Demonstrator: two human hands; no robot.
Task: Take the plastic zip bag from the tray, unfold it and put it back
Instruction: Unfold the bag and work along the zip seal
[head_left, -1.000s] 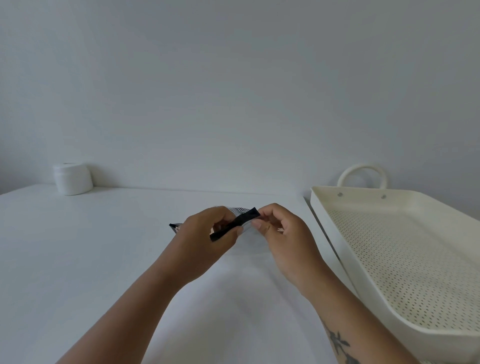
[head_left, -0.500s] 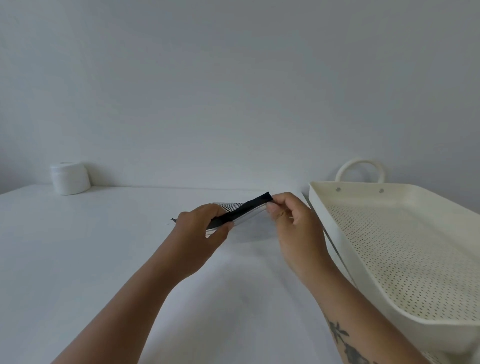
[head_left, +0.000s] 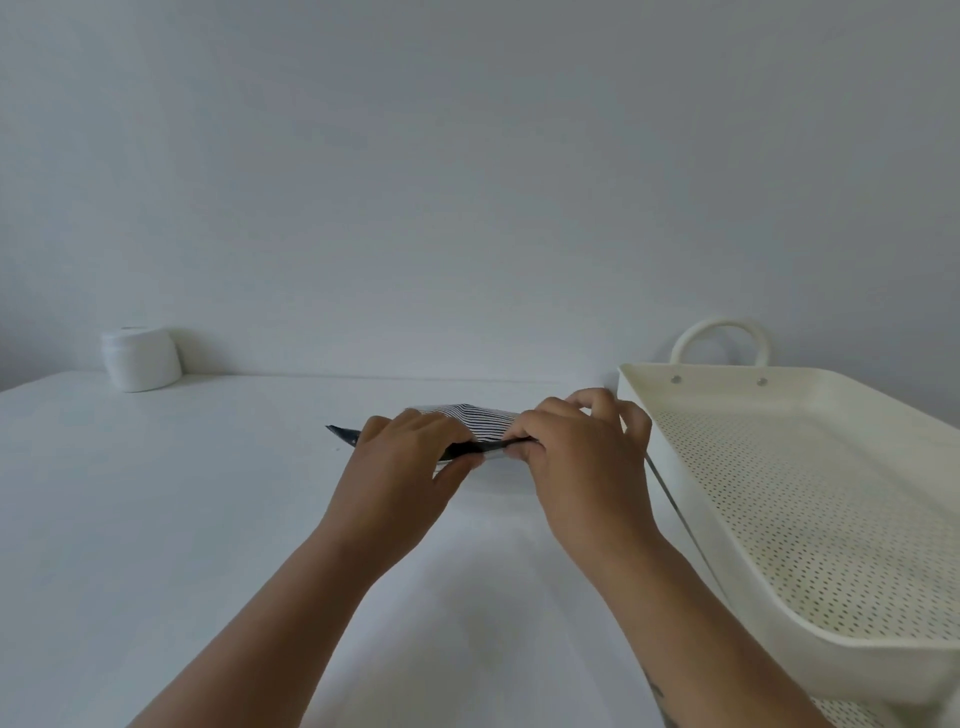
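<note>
White fills most of what I see: a white desk (head_left: 156, 493) running back to a pale wall. Both of my hands are over the middle of it, close together, holding the plastic zip bag (head_left: 480, 422) between them just above the desk surface. My left hand (head_left: 400, 473) has its grip pinched on the bag's black zip strip, thumb underneath and fingers curled over the top. My right hand (head_left: 582, 457) pinches the same strip at its other end, thumb and forefinger pressed together on it, the remaining fingers raised and loosely bent. Between the two hands I see a short stretch of the black strip, and above it a striped panel of the bag bulging upward. A dark pointed corner of the bag sticks out past my left hand, toward the left. How far the bag is unfolded I cannot tell, since my hands cover much of it.

Just to the right of my right hand stands the cream perforated tray (head_left: 691, 499), with a looped handle at its far end; nothing lies in the part I can see. Far back on the left, against the wall, sits a small white jar (head_left: 140, 358).
</note>
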